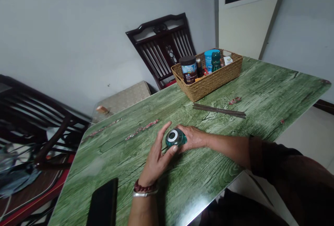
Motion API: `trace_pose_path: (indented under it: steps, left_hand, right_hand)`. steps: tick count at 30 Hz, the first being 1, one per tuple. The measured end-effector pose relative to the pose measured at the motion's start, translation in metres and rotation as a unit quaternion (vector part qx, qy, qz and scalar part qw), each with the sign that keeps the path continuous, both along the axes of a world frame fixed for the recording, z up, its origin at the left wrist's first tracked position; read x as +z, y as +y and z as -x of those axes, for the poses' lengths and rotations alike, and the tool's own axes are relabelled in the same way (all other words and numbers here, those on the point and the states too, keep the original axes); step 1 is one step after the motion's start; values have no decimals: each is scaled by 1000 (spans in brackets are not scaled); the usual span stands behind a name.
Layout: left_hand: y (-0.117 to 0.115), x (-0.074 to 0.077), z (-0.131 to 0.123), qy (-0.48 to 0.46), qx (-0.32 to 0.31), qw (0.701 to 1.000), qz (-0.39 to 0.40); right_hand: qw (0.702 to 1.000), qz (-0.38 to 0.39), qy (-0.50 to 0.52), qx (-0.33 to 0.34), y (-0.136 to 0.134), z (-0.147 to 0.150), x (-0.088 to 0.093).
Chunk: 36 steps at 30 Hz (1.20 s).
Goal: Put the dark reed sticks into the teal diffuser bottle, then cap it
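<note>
A small teal glass bottle with a silver, ring-shaped top (173, 136) is between my hands over the green wood-patterned table (141, 149). My right hand (192, 137) wraps round its right side. On its left, my left hand (158, 154) has the thumb against the bottle's near side and the index finger stretched out past it. A dark red bead bracelet and a silver bangle circle my left wrist. Beyond my right hand, several thin dark brown sticks (219, 110) lie on the table.
A woven basket (208, 88) at the back holds a brown-lidded jar (189, 70), a blue container, a dark green bottle and small packets. A black phone (102, 203) lies at the near left. Dark wooden chairs (164, 45) stand behind and left of the table.
</note>
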State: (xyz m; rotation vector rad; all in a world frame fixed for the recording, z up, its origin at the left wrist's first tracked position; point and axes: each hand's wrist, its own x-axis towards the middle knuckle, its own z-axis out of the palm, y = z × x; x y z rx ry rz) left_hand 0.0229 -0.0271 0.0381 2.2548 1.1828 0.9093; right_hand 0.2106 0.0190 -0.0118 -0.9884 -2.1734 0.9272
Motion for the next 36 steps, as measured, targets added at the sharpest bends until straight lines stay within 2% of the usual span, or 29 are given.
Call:
trace_pose_path:
  steps: [4,6,15,20,25,28,30,32,34,36]
  left_hand:
    - [4,-4,-3,-9,93,995,-43]
    - [8,-7,-6,-18,117,992,-38]
    - [12,-22,-5,-65,63,995,36]
    - [18,-23,-2,-91,46,993,58]
    - [26,-23,12,-75,70,994,47]
    - [26,-22,20,-103,89,989,52]
    - [20,-18,23,-167,108,978,61]
    - [9,-12,25,-271,145,948,82]
    - [-7,-3,28,-359,176,910,112]
    - [-25,7,32,-416,164,880,158]
  right_hand:
    - [1000,-6,-6,3,1,0,-3]
    - [1000,-13,-8,-5,2,0,-6]
    - [997,-6,7,-72,8,13,-10]
    - [997,-4,15,-75,10,16,-9]
    - [997,6,60,-51,0,10,-10]
    - [990,41,110,-73,-10,2,-9]
    - [985,76,119,-102,-16,-6,-3]
    - [978,115,135,-114,-22,-15,9]
    - [964,153,188,-113,-28,-24,28]
    - [942,176,268,-103,-36,-31,53]
